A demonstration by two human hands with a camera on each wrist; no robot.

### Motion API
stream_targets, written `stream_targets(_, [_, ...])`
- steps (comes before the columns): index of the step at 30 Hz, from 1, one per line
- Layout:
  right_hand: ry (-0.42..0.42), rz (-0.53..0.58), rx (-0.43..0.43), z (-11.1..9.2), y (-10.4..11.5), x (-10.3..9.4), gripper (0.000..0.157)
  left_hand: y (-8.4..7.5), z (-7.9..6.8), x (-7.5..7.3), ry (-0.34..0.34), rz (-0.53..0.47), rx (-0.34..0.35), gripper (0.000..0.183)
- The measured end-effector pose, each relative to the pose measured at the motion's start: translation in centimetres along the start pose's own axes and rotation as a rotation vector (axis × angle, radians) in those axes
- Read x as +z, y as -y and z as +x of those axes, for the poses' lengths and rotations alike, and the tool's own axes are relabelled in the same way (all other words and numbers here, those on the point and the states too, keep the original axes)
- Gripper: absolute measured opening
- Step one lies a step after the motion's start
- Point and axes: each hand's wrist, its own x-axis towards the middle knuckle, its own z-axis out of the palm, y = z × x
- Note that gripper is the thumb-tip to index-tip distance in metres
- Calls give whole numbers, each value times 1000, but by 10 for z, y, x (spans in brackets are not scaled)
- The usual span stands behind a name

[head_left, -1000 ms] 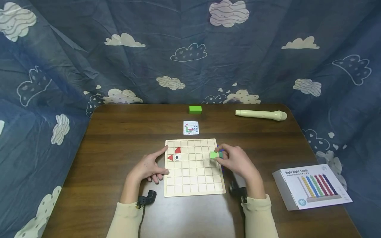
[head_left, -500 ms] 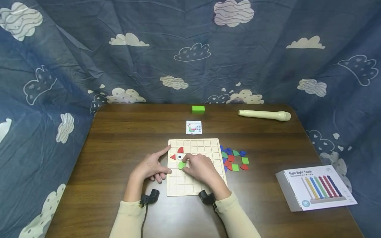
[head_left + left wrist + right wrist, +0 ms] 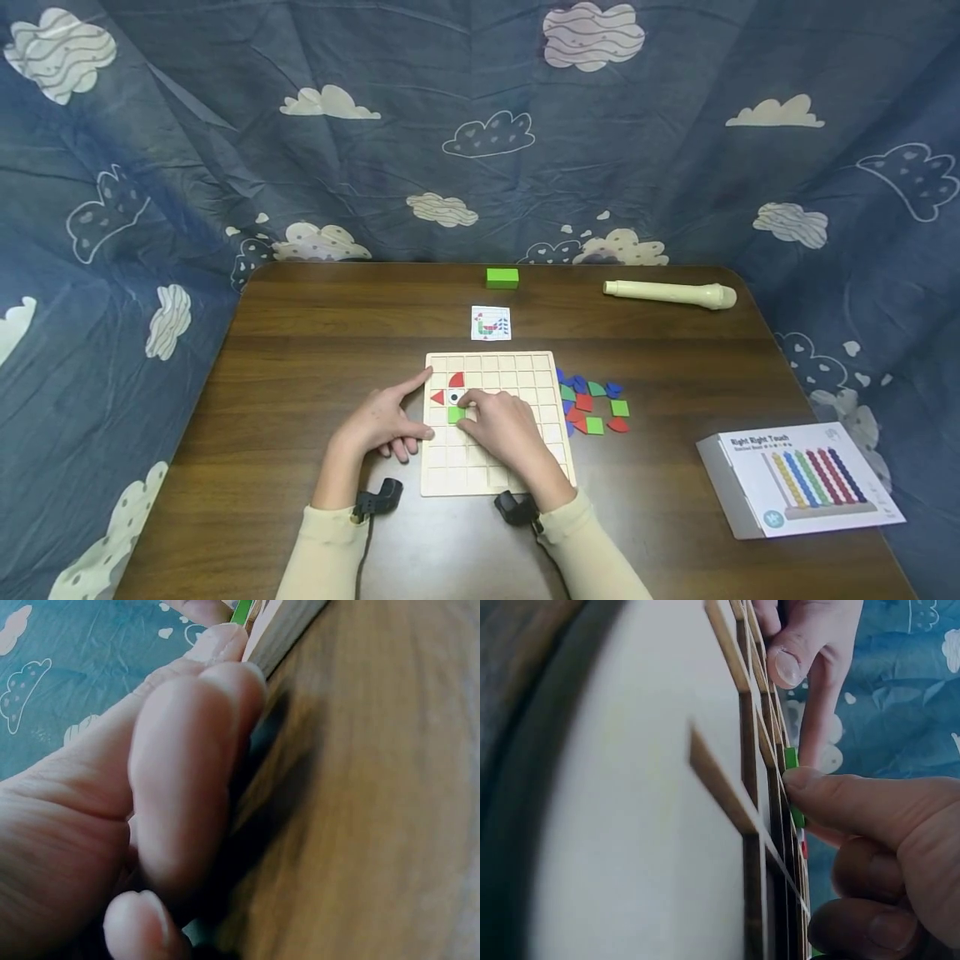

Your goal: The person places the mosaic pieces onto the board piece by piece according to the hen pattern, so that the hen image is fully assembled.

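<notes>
- Your right hand (image 3: pixel 501 425) pinches the green square tile (image 3: pixel 454 415) between thumb and forefinger, over the left part of the gridded board (image 3: pixel 483 477); you cannot tell whether it sits fully down in a cell.
- The tile lies left of that hand's fingertips, just on the near side of the eye tile (image 3: pixel 453 397); being square, it has no long axis, and its edges run roughly along the grid lines.
- Your right hand is nearer to it; your left hand (image 3: pixel 377 422) has thumb and forefinger spread against the board's left edge, gripping no tile.
- Loose tiles (image 3: pixel 594 426) lie on the counter (image 3: pixel 322 333) just right of the board.
</notes>
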Motion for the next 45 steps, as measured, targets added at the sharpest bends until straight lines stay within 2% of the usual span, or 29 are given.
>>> stream_targets(5, [14,15,13,-5,-3,3,21,3,0,5,10,1,-4,103])
stream_targets(12, [21,42,-12,-7,-5,6,13,6,-3,7,9,-15,-6,102])
stream_targets(17, [-2,111,31,-8,-14,-13,14,4,-4,5,-4,-26,-13,102])
stream_targets(20, [-43,199,76,-14,-36,-33,15,3,-3,5,-8,-34,-16,102])
stream_targets(23, [-80,314,118,-25,-68,-51,18,3,-3,5,-2,-45,-23,103])
stream_targets(28, [-115,425,239,-47,-122,-69,25,2,-3,4,4,-52,-33,104])
stream_targets(31, [-128,428,334,-59,-146,-77,33,2,-2,4,5,-45,-34,104])
stream_targets(34, [-143,417,388,-68,-165,-84,38,1,-2,3,1,-41,-42,104])
stream_targets(39, [-102,348,406,-80,-186,-92,39,-1,-1,3,-6,-38,-50,104])
stream_targets(45, [-13,323,427,-88,-195,-96,42,-3,-1,3,-9,-31,-52,103])
